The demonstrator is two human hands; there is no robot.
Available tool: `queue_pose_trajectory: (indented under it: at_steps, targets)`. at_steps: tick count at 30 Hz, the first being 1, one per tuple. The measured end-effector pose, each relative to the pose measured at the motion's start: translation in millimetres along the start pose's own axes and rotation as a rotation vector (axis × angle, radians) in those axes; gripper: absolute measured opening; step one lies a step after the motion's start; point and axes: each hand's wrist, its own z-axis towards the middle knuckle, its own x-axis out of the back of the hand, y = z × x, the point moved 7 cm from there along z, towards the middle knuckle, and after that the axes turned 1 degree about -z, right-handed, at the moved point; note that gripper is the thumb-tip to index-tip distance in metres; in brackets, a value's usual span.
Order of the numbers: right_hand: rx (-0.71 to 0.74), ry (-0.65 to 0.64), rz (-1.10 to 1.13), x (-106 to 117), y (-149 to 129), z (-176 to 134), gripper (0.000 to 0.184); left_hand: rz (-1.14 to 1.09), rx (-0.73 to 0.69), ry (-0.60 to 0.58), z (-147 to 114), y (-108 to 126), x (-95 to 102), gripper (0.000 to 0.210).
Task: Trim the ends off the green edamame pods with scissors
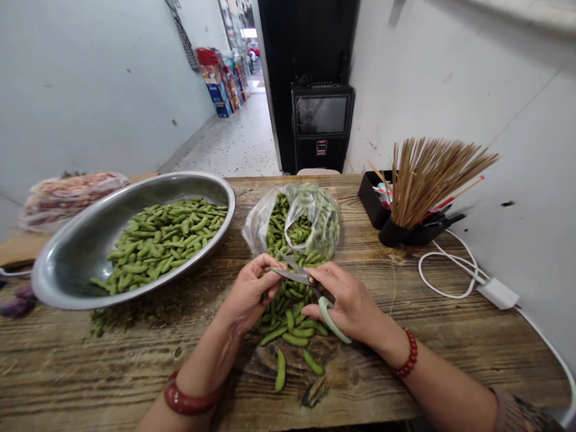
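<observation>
Wood-plank table (371, 391), white walls around. Landmark: clear plastic bag (255, 227). Edamame pods spill from its near side into a loose heap (298, 339); more inside. Left of bag: oval steel basin (66, 257), big pile of pods (167, 239) in it; green scraps (121, 320) under its near rim. Right of bag: bundle of bamboo skewers (427, 184).

Hands just nearer than bag. Right hand (348, 301) curled round green-handled scissors (310, 280), blades parted. Left hand (250, 287) pinched at blade tips; can't tell if it has a pod.

Progress, my read: partway. Basin pile looks like the done lot, but can't confirm cut ends; bag and heap look left to do.
</observation>
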Motion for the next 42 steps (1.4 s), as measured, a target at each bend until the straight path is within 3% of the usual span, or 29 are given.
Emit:
queue_pose_trajectory:
  at_steps: [23, 30, 34, 37, 42]
  targets:
    - [0.008, -0.010, 0.085, -2, 4, 0, 0.046, -0.009, 0.011, -0.056, -2, 6, -2.5, 0.023]
    - [0.008, 0.169, 0.119, 9, 12, -1, 0.045, -0.062, -0.084, 0.033, -1, 31, 15.6, 0.019]
    - [0.040, 0.225, 0.132, 10, 14, -2, 0.043, -0.084, -0.082, 0.031, 0, 33, 17.5, 0.030]
    - [0.042, 0.211, 0.133, 9, 13, -1, 0.042, 0.167, -0.037, 0.055, 1, 27, 20.1, 0.032]
    - [0.031, 0.212, 0.123, 12, 11, 0, 0.042, 0.921, -0.135, 0.038, 4, 28, 20.6, 0.017]
